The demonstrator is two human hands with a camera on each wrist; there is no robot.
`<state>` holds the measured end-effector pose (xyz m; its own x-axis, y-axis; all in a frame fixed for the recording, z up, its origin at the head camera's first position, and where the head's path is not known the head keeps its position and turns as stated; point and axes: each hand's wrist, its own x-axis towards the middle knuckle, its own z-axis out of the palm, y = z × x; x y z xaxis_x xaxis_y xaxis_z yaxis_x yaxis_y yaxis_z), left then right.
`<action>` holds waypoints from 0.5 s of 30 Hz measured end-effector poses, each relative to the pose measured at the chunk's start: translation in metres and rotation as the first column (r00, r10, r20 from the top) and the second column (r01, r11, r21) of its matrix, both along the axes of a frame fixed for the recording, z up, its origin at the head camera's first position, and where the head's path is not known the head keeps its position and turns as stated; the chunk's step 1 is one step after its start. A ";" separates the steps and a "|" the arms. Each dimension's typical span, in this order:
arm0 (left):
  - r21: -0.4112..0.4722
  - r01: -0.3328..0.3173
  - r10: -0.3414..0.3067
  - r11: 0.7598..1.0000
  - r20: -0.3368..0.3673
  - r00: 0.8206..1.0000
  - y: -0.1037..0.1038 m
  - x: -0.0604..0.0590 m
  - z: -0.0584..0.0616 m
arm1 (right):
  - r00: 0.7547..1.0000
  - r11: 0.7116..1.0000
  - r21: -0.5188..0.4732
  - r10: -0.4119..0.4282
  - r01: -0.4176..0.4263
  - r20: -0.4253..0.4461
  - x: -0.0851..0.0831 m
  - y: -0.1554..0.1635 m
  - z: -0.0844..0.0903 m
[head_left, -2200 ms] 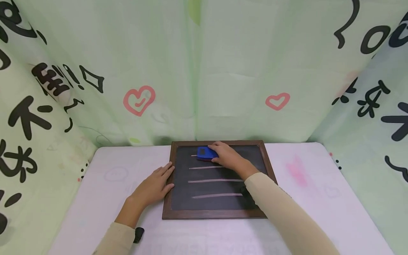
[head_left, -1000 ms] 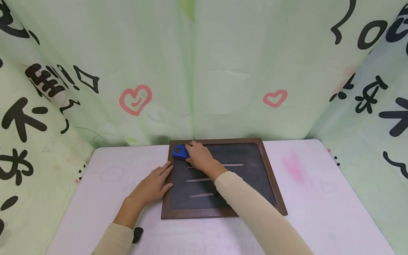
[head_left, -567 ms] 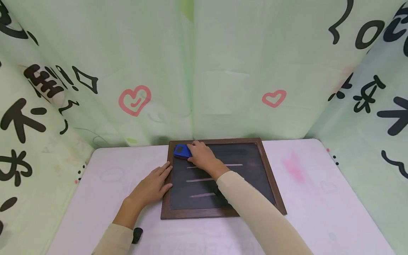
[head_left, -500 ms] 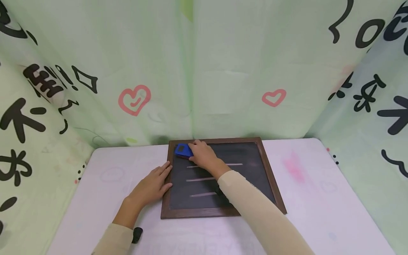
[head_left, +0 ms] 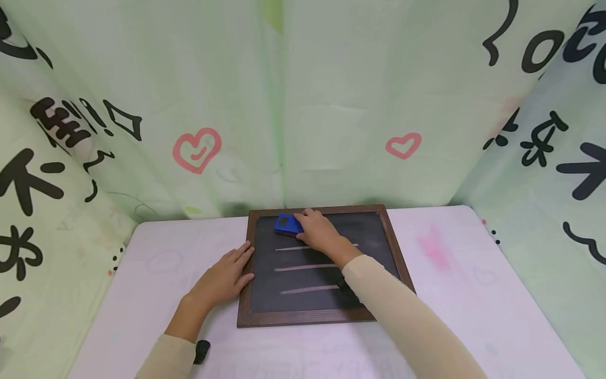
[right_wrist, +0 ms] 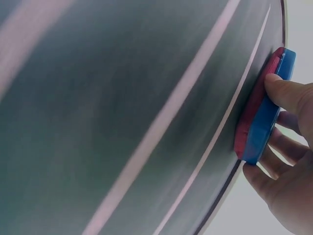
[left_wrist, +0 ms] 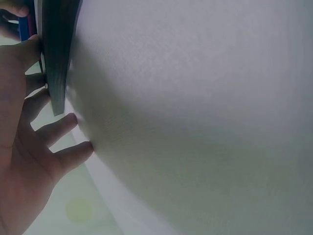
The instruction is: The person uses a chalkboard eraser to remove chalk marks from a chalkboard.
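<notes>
A small blackboard (head_left: 265, 284) with a brown wooden frame (head_left: 307, 317) lies on the table. My right hand (head_left: 322, 234) grips a blue blackboard eraser (head_left: 288, 223) near the board's top left. In the right wrist view, the thumb sits on one side of the eraser (right_wrist: 264, 122) and the fingers on the other, its red felt face toward the board. Three pale pink chalk lines (head_left: 305, 267) run across the board below the eraser, partly covered by the right arm. My left hand (head_left: 218, 281) rests against the left frame edge, fingers extended; the left wrist view shows fingertips (left_wrist: 71, 120) along it.
The white table (head_left: 175, 258) extends to both sides of the board and bears a pink stain (head_left: 435, 247) on the right. A pale green curtain (head_left: 331, 131) with hearts and black lettering hangs close behind and at both sides.
The right hand slid the eraser left to the board's left side, then back a little to the right. The leftover of the topmost chalk line has gone. The left hand stays in place.
</notes>
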<state>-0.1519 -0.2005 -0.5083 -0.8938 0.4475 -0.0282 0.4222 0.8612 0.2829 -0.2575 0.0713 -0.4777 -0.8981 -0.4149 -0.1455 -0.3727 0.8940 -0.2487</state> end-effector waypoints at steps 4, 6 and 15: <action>0.007 -0.004 0.004 1.000 -0.005 1.000 0.000 0.000 0.000 | 1.000 1.000 -0.010 -0.007 0.007 0.001 -0.002 0.016 -0.002; 0.007 -0.004 0.004 1.000 -0.004 1.000 0.000 0.000 0.000 | 1.000 1.000 -0.016 -0.012 0.012 0.008 -0.002 0.024 -0.002; 0.009 -0.002 0.002 1.000 -0.006 1.000 -0.001 -0.001 -0.004 | 1.000 1.000 -0.027 -0.014 0.013 -0.013 0.000 0.065 -0.002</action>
